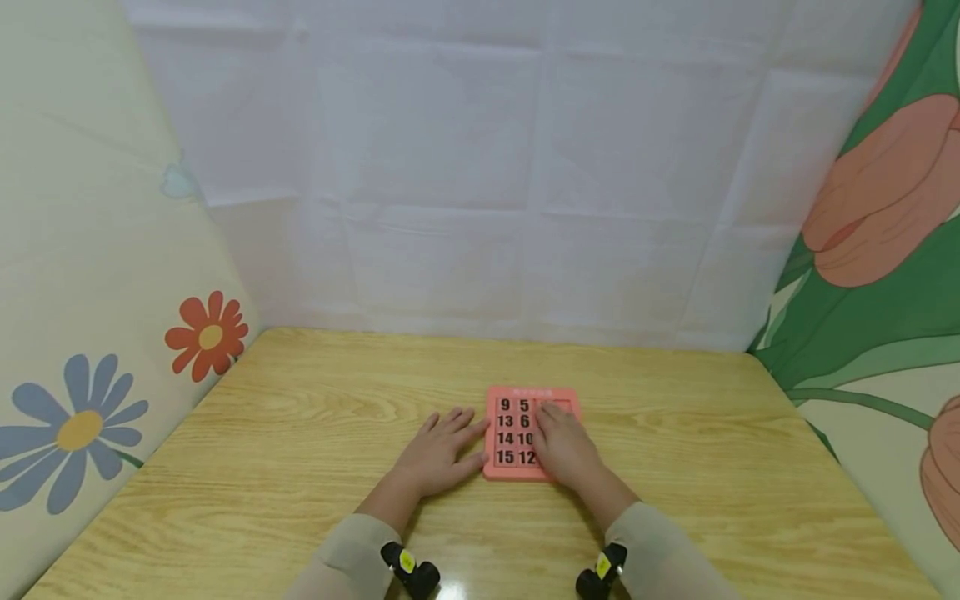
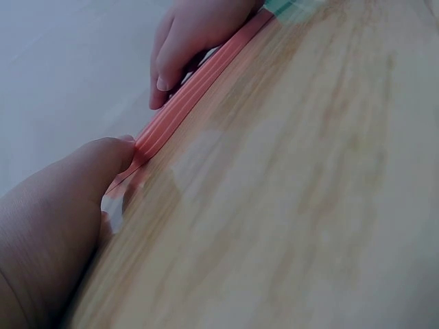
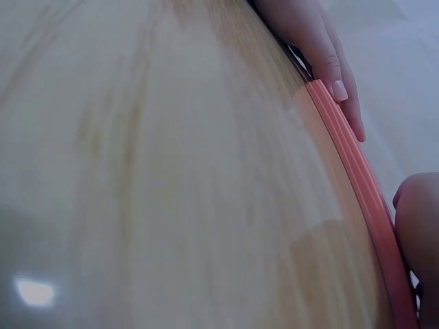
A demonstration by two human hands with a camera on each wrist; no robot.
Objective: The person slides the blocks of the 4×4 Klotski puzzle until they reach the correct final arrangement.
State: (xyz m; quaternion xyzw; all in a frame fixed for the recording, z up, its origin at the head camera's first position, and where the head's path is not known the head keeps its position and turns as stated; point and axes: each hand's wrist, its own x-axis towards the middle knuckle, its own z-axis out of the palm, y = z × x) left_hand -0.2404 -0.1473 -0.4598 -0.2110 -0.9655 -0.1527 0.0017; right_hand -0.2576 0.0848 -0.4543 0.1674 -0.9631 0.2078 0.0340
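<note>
A pink sliding number puzzle (image 1: 514, 477) lies flat on the wooden table, with black numbers such as 9, 5, 13 and 15 showing on its left columns. Beside its left edge rests my left hand (image 1: 444, 454), fingers spread and thumb at the frame. My right hand (image 1: 567, 448) lies over the right part of the puzzle, its fingers extended across the tiles and covering several of them. From the left wrist view, the thumb of the left hand (image 2: 62, 199) touches the pink side (image 2: 180, 106). The right wrist view shows the puzzle's near edge (image 3: 367, 195) between both hands.
The light wooden table (image 1: 262, 467) reaches back to a white cloth (image 1: 465, 167). Flower-printed cloths (image 1: 75, 250) hang at the left and right sides. A black wrist camera (image 1: 411, 571) sits on each forearm.
</note>
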